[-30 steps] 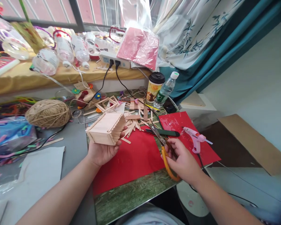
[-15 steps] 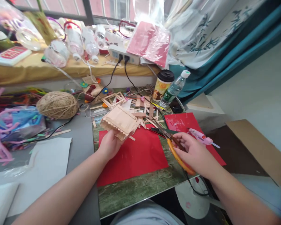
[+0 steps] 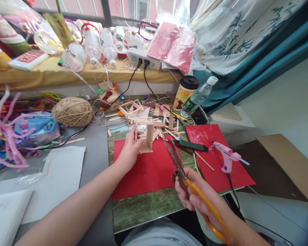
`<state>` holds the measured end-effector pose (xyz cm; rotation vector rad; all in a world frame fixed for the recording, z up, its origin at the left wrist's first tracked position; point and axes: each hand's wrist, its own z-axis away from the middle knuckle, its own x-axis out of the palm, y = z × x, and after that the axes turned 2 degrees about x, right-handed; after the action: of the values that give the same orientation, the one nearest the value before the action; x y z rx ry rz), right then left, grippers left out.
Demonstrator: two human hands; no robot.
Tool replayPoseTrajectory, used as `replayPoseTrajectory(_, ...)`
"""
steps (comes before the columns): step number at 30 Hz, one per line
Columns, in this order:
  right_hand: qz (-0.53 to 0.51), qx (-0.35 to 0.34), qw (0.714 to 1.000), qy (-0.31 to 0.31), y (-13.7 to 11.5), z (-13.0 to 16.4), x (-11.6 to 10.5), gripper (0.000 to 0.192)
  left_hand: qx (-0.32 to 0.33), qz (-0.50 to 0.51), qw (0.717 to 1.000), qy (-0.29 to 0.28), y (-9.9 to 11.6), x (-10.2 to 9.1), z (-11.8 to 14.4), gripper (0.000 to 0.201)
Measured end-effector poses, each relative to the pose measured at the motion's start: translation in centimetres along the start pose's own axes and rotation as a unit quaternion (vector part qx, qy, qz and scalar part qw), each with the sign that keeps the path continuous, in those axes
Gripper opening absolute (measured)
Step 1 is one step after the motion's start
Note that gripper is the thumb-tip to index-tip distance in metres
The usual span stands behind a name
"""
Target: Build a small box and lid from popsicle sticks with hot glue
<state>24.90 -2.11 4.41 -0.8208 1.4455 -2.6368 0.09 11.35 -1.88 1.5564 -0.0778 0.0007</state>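
My left hand [image 3: 128, 152] grips a small box built of wooden craft sticks [image 3: 149, 138] by its left side, above a red sheet [image 3: 146, 174]. The box is turned so its hollow inside shows between thin walls. In my right hand [image 3: 191, 193] is a pair of scissors [image 3: 180, 168] with orange handles. Their blades point up and away, slightly parted. Something brown and rounded also sits in that hand, partly covered by the fingers. Behind the box lies a pile of loose craft sticks [image 3: 157, 131].
A pink glue gun [image 3: 227, 155] rests on a second red sheet [image 3: 215, 177] at right, near a dark green-handled tool [image 3: 195, 146]. A lidded cup [image 3: 185, 92] and water bottle [image 3: 199, 97] stand behind. Twine [image 3: 73, 111] and pipe cleaners [image 3: 11, 136] lie left; black cords cross the table.
My left hand has turned the stick box from its broad flat face to its hollow side. My right hand has drawn the scissors nearer and swung their blades more upright. The view has shifted slightly.
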Motion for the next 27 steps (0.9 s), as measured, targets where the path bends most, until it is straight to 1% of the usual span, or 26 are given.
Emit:
replayPoseTrajectory(1, 0.019, -0.001, 1.0, 0.014, 0.1, 0.0, 0.4, 0.062, 0.048, -0.088, 0.995, -0.005, 0.2, -0.1, 0.2, 0.077)
replayPoseTrajectory(2, 0.032, -0.005, 0.999, 0.026, 0.2, 0.0, 0.8, 0.063, 0.09, -0.161, 0.983, -0.014, 0.5, -0.3, 0.4, 0.083)
replayPoseTrajectory(3, 0.04, -0.011, 0.998, 0.036, 0.3, -0.1, 1.1, 0.064, 0.115, -0.21, 0.971, -0.018, 0.7, -0.3, 0.6, 0.088)
replayPoseTrajectory(4, 0.043, -0.014, 0.998, 0.043, 0.3, -0.1, 1.4, 0.063, 0.134, -0.244, 0.96, -0.019, 1.0, -0.3, 0.8, 0.091)
replayPoseTrajectory(6, 0.042, -0.009, 0.997, 0.059, 0.1, -0.2, 1.9, 0.061, 0.162, -0.282, 0.945, -0.019, 1.4, -0.3, 1.1, 0.092)
replayPoseTrajectory(8, 0.043, 0.007, 0.997, 0.064, -0.3, -0.2, 2.0, 0.06, 0.186, -0.293, 0.938, -0.016, 1.5, -0.2, 1.3, 0.091)
replayPoseTrajectory(10, 0.05, 0.02, 0.997, 0.063, -0.6, -0.3, 1.9, 0.058, 0.197, -0.293, 0.935, -0.019, 1.4, -0.1, 1.3, 0.09)
replayPoseTrajectory(14, 0.055, 0.026, 0.998, 0.035, -0.8, -0.3, 1.8, 0.052, 0.179, -0.291, 0.939, -0.032, 1.2, -0.1, 1.2, 0.088)
replayPoseTrajectory(17, 0.051, 0.026, 0.998, 0.023, -0.7, -0.4, 1.8, 0.05, 0.168, -0.286, 0.943, -0.025, 1.0, 0.1, 1.2, 0.086)
replayPoseTrajectory(21, 0.064, 0.04, 0.996, 0.051, -0.5, -0.9, 1.8, 0.052, 0.17, -0.296, 0.94, -0.013, 1.0, 0.3, 1.2, 0.091)
replayPoseTrajectory(24, 0.075, 0.051, 0.993, 0.075, -0.7, -1.2, 1.9, 0.058, 0.186, -0.306, 0.933, -0.02, 1.0, 0.3, 1.3, 0.094)
replayPoseTrajectory(27, 0.072, 0.054, 0.992, 0.085, -0.9, -1.5, 2.0, 0.061, 0.202, -0.314, 0.927, -0.024, 1.2, 0.3, 1.4, 0.094)
